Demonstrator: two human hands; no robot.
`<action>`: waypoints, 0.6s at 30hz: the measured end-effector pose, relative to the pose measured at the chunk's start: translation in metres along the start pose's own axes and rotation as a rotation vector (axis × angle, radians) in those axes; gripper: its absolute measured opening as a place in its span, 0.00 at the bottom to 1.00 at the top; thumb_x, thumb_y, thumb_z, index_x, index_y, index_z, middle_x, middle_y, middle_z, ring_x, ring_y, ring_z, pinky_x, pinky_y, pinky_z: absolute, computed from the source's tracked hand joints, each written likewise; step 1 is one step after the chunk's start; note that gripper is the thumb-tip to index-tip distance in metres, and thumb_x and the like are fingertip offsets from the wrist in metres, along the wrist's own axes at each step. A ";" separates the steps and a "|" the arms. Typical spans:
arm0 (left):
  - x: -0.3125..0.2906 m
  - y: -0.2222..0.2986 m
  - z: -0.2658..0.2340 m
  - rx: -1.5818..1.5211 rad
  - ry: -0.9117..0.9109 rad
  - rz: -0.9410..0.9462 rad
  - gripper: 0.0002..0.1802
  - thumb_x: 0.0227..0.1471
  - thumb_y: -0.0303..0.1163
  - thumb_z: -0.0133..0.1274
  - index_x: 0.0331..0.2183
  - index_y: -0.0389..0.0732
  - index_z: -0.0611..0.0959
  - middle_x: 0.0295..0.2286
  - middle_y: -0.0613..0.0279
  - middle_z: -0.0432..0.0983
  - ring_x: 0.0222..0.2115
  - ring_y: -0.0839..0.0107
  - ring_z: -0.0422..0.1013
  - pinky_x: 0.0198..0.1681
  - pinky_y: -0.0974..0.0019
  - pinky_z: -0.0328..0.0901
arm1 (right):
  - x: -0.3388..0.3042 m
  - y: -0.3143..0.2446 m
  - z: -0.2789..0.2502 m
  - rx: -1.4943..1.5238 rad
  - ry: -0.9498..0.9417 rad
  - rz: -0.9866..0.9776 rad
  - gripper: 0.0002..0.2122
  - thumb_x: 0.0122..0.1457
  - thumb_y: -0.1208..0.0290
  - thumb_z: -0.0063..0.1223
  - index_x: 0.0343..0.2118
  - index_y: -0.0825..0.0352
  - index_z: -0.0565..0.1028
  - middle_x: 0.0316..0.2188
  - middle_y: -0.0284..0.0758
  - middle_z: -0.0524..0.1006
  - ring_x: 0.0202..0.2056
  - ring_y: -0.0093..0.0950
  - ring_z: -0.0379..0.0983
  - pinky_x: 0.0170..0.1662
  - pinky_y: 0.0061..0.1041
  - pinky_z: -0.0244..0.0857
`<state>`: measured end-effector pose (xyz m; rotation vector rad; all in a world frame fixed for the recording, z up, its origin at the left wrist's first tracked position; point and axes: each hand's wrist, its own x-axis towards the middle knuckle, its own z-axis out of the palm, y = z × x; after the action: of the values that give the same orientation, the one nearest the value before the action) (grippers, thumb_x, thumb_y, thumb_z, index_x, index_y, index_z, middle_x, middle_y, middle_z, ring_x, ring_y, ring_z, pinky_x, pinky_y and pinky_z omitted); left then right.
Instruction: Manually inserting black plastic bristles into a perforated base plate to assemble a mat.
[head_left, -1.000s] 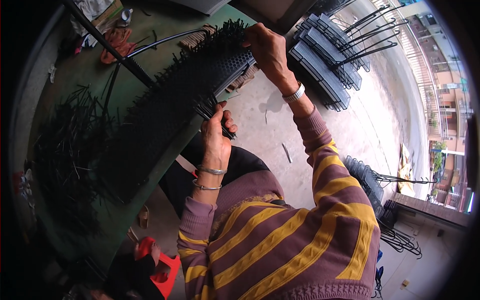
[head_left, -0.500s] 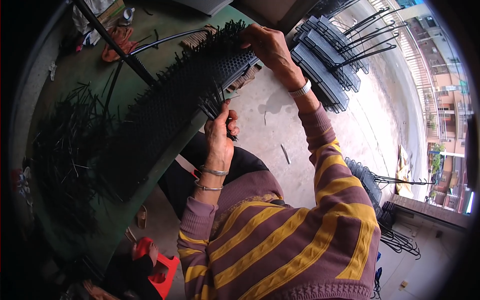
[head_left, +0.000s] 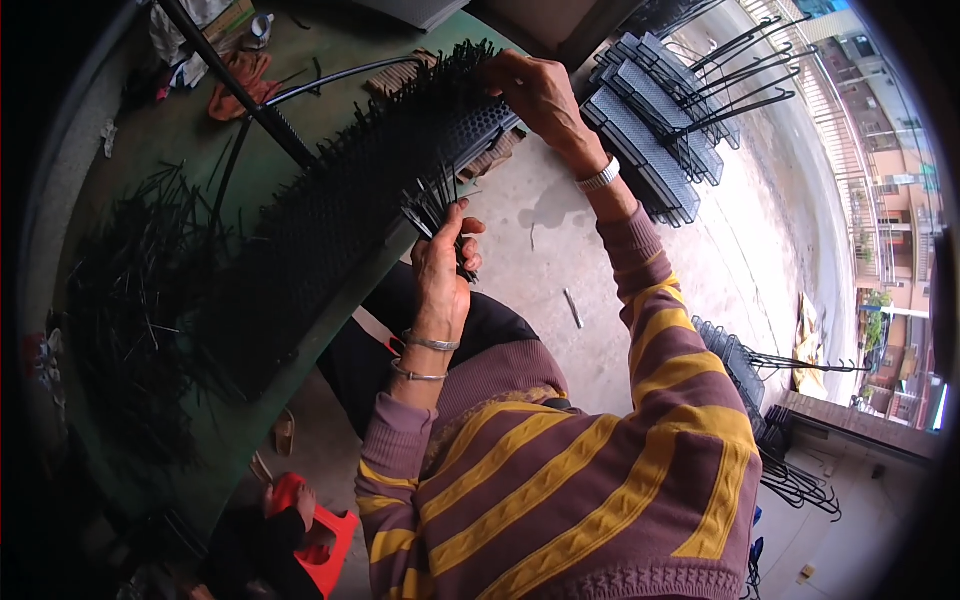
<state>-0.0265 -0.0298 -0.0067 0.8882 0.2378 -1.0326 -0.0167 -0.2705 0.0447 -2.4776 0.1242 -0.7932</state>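
In my left hand [head_left: 440, 262] is a bundle of thin black strips [head_left: 428, 208]; the fingers are wrapped round it and the loose ends fan out. A long black panel full of small holes [head_left: 475, 130] slants across the table, with a dense fringe of short black strips [head_left: 440, 72] along its far edge. My right hand [head_left: 545, 98] is at the panel's far right end, thumb and fingers pinched together against the dark fringe. Whatever sits between those fingertips blends into the black and cannot be made out.
A big loose heap of black strips [head_left: 140, 320] covers the left of the green table [head_left: 170, 490]. A black metal bar [head_left: 235, 90] crosses behind the panel. Stacked grey mesh racks [head_left: 640, 120] with long hooks stand at right. A person sits by a red stool [head_left: 325, 560].
My left hand has shifted slightly, and the strips in it fan out more. The right hand stays at the panel's end with only a tiny shift.
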 end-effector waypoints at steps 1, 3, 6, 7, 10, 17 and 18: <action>0.000 -0.001 0.001 0.002 -0.005 0.000 0.13 0.57 0.39 0.54 0.40 0.41 0.79 0.26 0.69 0.71 0.19 0.82 0.56 0.22 0.75 0.52 | 0.000 0.001 0.002 0.000 0.000 0.002 0.06 0.57 0.80 0.49 0.36 0.70 0.76 0.26 0.38 0.79 0.28 0.27 0.78 0.33 0.23 0.71; -0.001 -0.001 0.003 0.006 0.003 -0.005 0.13 0.57 0.39 0.54 0.40 0.41 0.80 0.26 0.69 0.71 0.19 0.82 0.56 0.22 0.75 0.52 | 0.004 0.004 0.011 -0.173 0.058 -0.042 0.06 0.54 0.81 0.50 0.34 0.67 0.76 0.24 0.38 0.78 0.26 0.32 0.77 0.30 0.27 0.70; -0.001 -0.001 0.007 0.006 0.017 -0.015 0.13 0.57 0.39 0.54 0.40 0.41 0.81 0.25 0.69 0.71 0.19 0.82 0.56 0.22 0.75 0.52 | 0.014 0.005 0.016 -0.248 0.070 -0.050 0.06 0.52 0.80 0.49 0.33 0.66 0.75 0.23 0.38 0.77 0.25 0.36 0.76 0.29 0.30 0.68; -0.001 0.000 0.007 0.000 0.024 -0.020 0.13 0.57 0.39 0.54 0.40 0.41 0.81 0.25 0.69 0.71 0.19 0.82 0.56 0.22 0.75 0.52 | 0.015 0.003 0.016 -0.248 0.070 -0.051 0.06 0.52 0.80 0.49 0.33 0.66 0.75 0.23 0.38 0.77 0.25 0.36 0.76 0.29 0.30 0.68; 0.000 -0.001 0.004 -0.023 0.019 -0.004 0.13 0.57 0.39 0.54 0.40 0.41 0.81 0.25 0.70 0.71 0.19 0.82 0.56 0.22 0.75 0.52 | 0.016 -0.008 0.016 -0.222 0.000 -0.029 0.04 0.55 0.70 0.51 0.30 0.64 0.74 0.21 0.42 0.74 0.26 0.44 0.72 0.28 0.39 0.64; -0.003 0.001 0.002 -0.033 0.015 -0.004 0.13 0.57 0.39 0.55 0.40 0.41 0.81 0.24 0.70 0.70 0.19 0.82 0.57 0.21 0.75 0.52 | 0.007 0.007 0.007 -0.231 -0.007 0.001 0.03 0.52 0.76 0.50 0.29 0.64 0.74 0.20 0.37 0.74 0.23 0.37 0.73 0.26 0.33 0.66; -0.003 0.000 0.003 -0.035 0.008 -0.005 0.13 0.56 0.38 0.55 0.40 0.40 0.81 0.24 0.70 0.70 0.19 0.82 0.57 0.21 0.75 0.52 | 0.006 0.006 0.005 -0.266 -0.033 0.013 0.02 0.52 0.76 0.50 0.28 0.64 0.75 0.20 0.37 0.73 0.23 0.37 0.72 0.27 0.33 0.66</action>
<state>-0.0283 -0.0299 -0.0029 0.8608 0.2643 -1.0272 -0.0084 -0.2743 0.0415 -2.7352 0.2479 -0.7725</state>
